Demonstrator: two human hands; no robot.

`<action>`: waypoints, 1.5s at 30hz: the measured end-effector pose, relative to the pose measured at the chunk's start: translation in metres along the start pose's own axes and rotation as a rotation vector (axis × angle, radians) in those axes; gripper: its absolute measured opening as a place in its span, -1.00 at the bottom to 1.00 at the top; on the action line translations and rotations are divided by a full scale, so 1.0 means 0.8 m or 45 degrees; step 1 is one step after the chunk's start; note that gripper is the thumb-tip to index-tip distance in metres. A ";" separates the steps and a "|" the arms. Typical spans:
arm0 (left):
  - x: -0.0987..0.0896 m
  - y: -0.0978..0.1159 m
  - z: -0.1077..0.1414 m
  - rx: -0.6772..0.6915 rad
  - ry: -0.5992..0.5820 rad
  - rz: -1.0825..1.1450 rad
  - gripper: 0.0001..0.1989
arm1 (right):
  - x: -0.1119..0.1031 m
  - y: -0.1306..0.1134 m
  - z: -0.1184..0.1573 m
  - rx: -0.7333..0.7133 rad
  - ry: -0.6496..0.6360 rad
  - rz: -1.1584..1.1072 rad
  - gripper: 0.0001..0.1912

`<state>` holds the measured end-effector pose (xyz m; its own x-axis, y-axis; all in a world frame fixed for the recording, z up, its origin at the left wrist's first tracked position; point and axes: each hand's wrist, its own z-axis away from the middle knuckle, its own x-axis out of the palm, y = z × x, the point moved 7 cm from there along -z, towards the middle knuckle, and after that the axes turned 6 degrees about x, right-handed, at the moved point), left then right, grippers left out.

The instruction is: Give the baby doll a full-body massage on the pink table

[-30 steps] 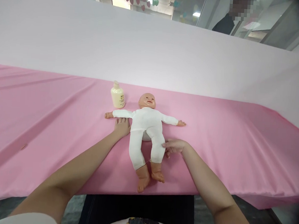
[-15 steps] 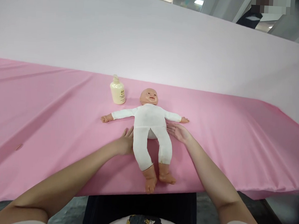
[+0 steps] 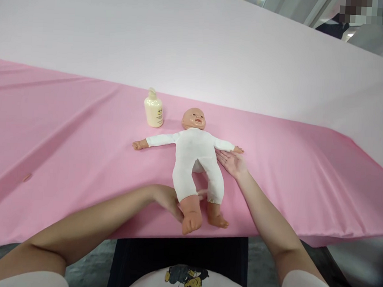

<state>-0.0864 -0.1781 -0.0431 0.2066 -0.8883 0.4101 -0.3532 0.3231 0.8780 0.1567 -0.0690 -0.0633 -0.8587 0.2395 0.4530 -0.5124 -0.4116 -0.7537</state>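
Observation:
A baby doll in a white suit lies face up with its arms spread. My left hand reaches beneath the doll's lower leg on the left and cups it. Its fingertips show between the two legs, the thumb is beside the foot, and the palm is hidden. That leg looks slightly raised. Beside the doll's hip on the right, my right hand rests palm up and open, its fingertips at the white suit, just below the doll's arm.
A cream pump bottle stands left of the doll's head. Pink cloth with creases covers the table, and a small pinkish piece lies at the left. Behind rises a white panel. Part of a person shows beyond it.
My left hand has moved from beside the doll's hip down and under its lower leg, and that leg has lifted a little. My right hand stays by the hip. The view has shifted slightly.

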 end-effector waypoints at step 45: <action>-0.065 -0.016 -0.012 0.067 0.618 0.821 -0.53 | 0.068 -0.033 -0.023 -1.135 -0.100 1.421 -0.59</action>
<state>-0.0834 -0.1330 -0.0733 0.3168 -0.2877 0.9038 -0.5780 0.6969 0.4245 0.1236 -0.0293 -0.0275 -0.8200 0.1035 -0.5630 0.5612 0.3385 -0.7553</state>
